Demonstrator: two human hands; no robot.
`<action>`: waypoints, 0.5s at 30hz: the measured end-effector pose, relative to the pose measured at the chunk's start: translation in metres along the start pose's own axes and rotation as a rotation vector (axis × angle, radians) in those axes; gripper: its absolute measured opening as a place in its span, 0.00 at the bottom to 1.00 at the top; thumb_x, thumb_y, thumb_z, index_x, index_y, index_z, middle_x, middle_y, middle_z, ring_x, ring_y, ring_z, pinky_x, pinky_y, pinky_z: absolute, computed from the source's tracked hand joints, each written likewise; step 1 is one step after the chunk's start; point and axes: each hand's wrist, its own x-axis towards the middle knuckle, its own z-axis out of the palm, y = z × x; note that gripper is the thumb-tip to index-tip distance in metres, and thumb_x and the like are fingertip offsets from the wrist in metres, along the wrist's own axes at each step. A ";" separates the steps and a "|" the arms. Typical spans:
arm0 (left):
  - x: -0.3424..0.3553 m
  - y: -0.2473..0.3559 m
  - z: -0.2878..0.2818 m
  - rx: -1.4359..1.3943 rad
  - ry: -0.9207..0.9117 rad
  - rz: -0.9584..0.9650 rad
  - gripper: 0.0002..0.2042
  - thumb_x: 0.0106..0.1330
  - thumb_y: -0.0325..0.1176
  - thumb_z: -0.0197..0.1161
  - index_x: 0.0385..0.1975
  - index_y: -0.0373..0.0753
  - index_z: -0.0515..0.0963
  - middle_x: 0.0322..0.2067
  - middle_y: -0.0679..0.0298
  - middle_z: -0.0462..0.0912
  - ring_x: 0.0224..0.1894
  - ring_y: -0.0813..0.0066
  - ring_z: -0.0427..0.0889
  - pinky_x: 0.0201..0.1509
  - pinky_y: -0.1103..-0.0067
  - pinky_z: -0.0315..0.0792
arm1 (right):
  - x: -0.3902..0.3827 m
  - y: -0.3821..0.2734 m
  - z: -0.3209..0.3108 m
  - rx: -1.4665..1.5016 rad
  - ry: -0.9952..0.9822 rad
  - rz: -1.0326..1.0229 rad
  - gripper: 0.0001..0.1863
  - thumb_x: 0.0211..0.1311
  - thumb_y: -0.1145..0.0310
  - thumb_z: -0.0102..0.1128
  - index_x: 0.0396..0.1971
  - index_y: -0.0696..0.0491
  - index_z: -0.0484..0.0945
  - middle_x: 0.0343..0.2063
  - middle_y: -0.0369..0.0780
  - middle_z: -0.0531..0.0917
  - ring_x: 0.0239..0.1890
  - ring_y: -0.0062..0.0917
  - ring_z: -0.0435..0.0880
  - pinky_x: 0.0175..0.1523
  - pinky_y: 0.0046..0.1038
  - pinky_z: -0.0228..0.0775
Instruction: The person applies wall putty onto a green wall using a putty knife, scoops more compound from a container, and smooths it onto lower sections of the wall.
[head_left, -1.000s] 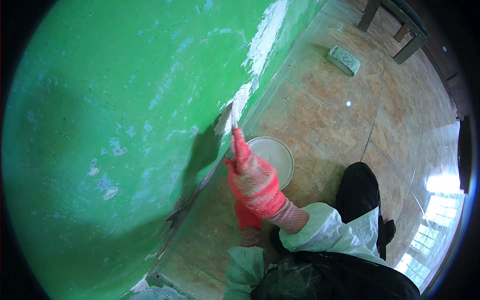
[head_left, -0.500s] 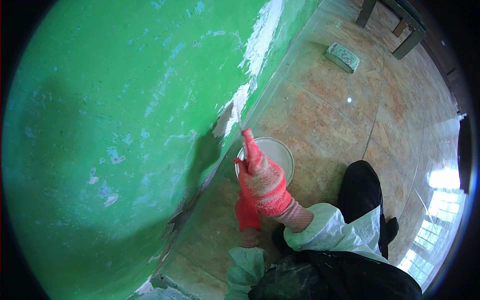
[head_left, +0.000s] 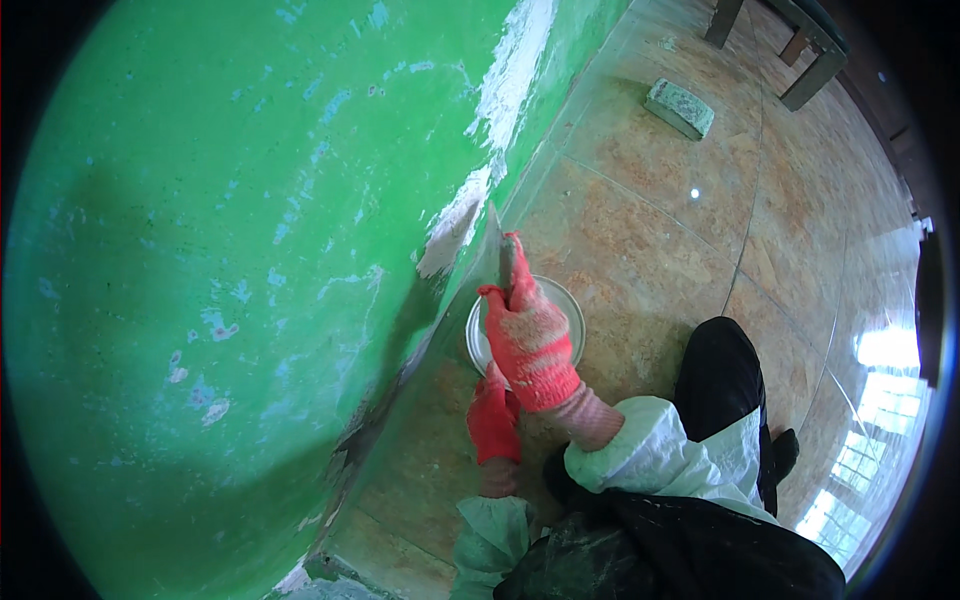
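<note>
My right hand (head_left: 532,345), in a red knit glove, is closed round a putty knife. The putty knife's (head_left: 492,236) thin grey blade points up and away, just off the foot of the green wall (head_left: 250,200). A strip of white putty (head_left: 455,230) lies on the wall beside the blade. Below my right hand stands a round white bucket (head_left: 573,320), its inside mostly covered by the glove. My left hand (head_left: 492,418), also gloved in red, is at the bucket's near rim with the thumb up against it. Its other fingers are largely hidden.
A greenish, dusty block (head_left: 680,109) lies on the brown tiled floor (head_left: 640,230). Dark furniture legs (head_left: 815,80) stand at the far right. My bent knee (head_left: 722,375) is right of the bucket. Bare patches and flaking paint mark the wall's lower edge.
The putty knife's blade has come off the white putty on the wall and turned more upright. My right hand has drawn slightly away from the wall, showing more of my left hand.
</note>
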 end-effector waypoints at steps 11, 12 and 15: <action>-0.015 -0.022 -0.006 0.102 -0.110 -0.117 0.12 0.67 0.37 0.54 0.39 0.38 0.79 0.33 0.50 0.83 0.35 0.52 0.82 0.35 0.65 0.74 | -0.016 -0.005 0.008 0.097 -0.087 -0.044 0.37 0.61 0.69 0.58 0.69 0.46 0.56 0.34 0.45 0.83 0.31 0.41 0.82 0.35 0.37 0.73; -0.011 -0.012 -0.009 0.135 -0.151 -0.069 0.12 0.67 0.38 0.54 0.40 0.38 0.79 0.33 0.49 0.83 0.37 0.50 0.82 0.36 0.63 0.74 | -0.015 -0.001 0.003 0.155 -0.087 0.030 0.36 0.61 0.69 0.58 0.69 0.47 0.56 0.34 0.45 0.84 0.31 0.41 0.82 0.36 0.37 0.73; -0.006 0.003 -0.008 -0.062 -0.133 -0.279 0.13 0.66 0.40 0.55 0.40 0.39 0.79 0.35 0.50 0.83 0.38 0.49 0.82 0.39 0.63 0.75 | -0.004 0.000 0.003 0.138 -0.073 0.067 0.36 0.61 0.70 0.58 0.69 0.47 0.56 0.36 0.44 0.84 0.32 0.41 0.83 0.36 0.37 0.74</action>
